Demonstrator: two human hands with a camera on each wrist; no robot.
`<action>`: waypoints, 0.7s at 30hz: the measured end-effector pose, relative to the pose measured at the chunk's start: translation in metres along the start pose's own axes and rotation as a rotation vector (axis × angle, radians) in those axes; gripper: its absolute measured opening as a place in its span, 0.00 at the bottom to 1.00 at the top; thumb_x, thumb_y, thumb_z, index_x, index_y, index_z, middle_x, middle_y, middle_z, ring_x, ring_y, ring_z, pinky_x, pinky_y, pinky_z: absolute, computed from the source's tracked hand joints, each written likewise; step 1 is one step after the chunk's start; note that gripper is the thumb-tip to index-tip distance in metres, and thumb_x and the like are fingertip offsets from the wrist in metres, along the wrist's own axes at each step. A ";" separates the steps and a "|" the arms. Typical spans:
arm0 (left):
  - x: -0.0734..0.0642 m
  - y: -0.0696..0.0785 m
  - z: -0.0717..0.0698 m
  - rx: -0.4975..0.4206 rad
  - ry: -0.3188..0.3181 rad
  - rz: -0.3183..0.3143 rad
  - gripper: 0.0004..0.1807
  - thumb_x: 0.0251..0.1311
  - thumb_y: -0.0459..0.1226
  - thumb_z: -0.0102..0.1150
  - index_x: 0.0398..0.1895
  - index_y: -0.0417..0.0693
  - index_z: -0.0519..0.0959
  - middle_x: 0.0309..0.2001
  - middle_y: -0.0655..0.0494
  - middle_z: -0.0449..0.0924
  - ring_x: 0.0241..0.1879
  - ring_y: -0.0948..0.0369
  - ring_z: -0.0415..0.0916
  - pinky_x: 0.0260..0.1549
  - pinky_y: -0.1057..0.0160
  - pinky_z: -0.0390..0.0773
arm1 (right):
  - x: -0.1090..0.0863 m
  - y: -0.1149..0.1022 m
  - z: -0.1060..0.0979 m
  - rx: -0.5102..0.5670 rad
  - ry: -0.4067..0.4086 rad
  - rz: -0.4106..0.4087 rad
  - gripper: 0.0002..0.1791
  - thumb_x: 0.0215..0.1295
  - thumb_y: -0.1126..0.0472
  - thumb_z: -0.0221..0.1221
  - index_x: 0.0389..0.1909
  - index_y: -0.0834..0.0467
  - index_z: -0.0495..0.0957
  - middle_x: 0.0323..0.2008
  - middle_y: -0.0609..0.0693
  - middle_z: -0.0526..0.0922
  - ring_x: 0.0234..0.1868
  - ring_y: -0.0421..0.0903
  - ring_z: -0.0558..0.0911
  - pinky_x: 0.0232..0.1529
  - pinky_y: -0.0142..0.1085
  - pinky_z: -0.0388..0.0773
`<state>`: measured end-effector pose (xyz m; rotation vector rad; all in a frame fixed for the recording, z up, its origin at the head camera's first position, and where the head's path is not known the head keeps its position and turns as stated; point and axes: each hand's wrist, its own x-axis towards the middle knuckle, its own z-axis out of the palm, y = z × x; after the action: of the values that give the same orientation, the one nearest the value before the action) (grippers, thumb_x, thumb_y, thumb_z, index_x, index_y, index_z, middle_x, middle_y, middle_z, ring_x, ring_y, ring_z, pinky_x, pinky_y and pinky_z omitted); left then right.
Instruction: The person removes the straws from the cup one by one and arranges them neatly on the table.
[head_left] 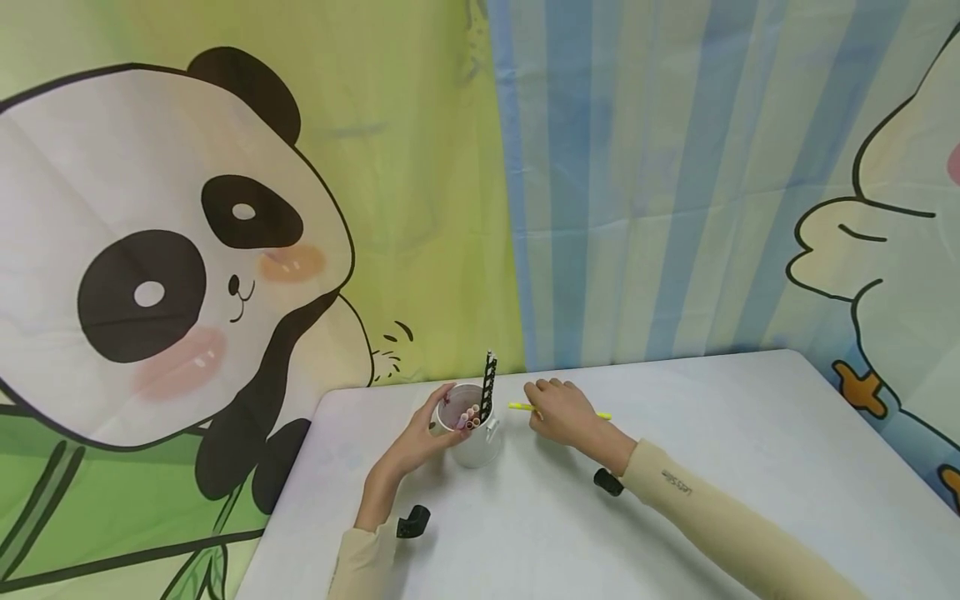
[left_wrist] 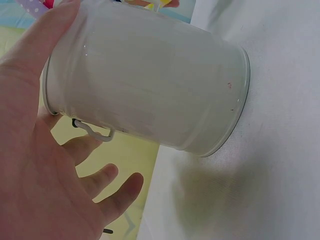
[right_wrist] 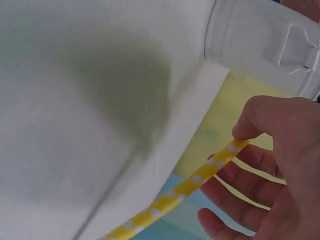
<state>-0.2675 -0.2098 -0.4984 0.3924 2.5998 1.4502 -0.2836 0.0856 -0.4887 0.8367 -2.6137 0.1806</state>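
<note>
A small white bucket point(head_left: 476, 450) stands near the back of the table, with little side loops and several straws in it. Black patterned straws point(head_left: 487, 392) lean upright against its right side, while pale pink straws point(head_left: 470, 417) lie lower inside. My left hand point(head_left: 420, 442) grips the bucket's rim from the left. In the left wrist view, the thumb lies over the rim and the other fingers spread past the bucket point(left_wrist: 150, 75). To the right of the bucket, my right hand point(head_left: 562, 411) pinches a yellow straw with white dots point(right_wrist: 175, 197) between thumb and fingers, above the tabletop.
The white table point(head_left: 675, 500) ends at a back edge just behind the bucket. Behind it hangs a printed curtain point(head_left: 427, 208) with a panda on the left and blue stripes on the right. A black device point(head_left: 414, 522) sits at the left wrist, another point(head_left: 608, 482) at the right.
</note>
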 end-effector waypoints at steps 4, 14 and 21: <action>0.000 -0.001 0.000 -0.001 0.001 -0.010 0.51 0.56 0.48 0.72 0.79 0.66 0.53 0.78 0.52 0.56 0.78 0.43 0.48 0.69 0.27 0.50 | 0.002 0.003 0.010 0.087 -0.015 0.022 0.08 0.54 0.63 0.64 0.31 0.54 0.73 0.24 0.46 0.73 0.23 0.45 0.70 0.22 0.37 0.66; 0.001 -0.002 0.001 0.008 0.000 0.008 0.52 0.55 0.49 0.73 0.79 0.66 0.52 0.77 0.53 0.58 0.78 0.45 0.50 0.69 0.28 0.52 | 0.003 0.011 0.031 0.141 -0.139 0.075 0.05 0.59 0.61 0.66 0.32 0.54 0.78 0.29 0.47 0.77 0.27 0.46 0.74 0.25 0.40 0.73; 0.000 -0.001 0.000 0.003 -0.003 0.001 0.51 0.55 0.51 0.73 0.79 0.70 0.53 0.77 0.55 0.56 0.78 0.47 0.48 0.71 0.31 0.53 | 0.001 0.014 0.034 0.138 -0.171 0.079 0.04 0.60 0.61 0.66 0.32 0.54 0.79 0.30 0.48 0.77 0.29 0.47 0.75 0.28 0.41 0.75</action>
<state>-0.2680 -0.2098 -0.4992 0.3961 2.5995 1.4453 -0.3038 0.0887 -0.5191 0.8286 -2.8233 0.3277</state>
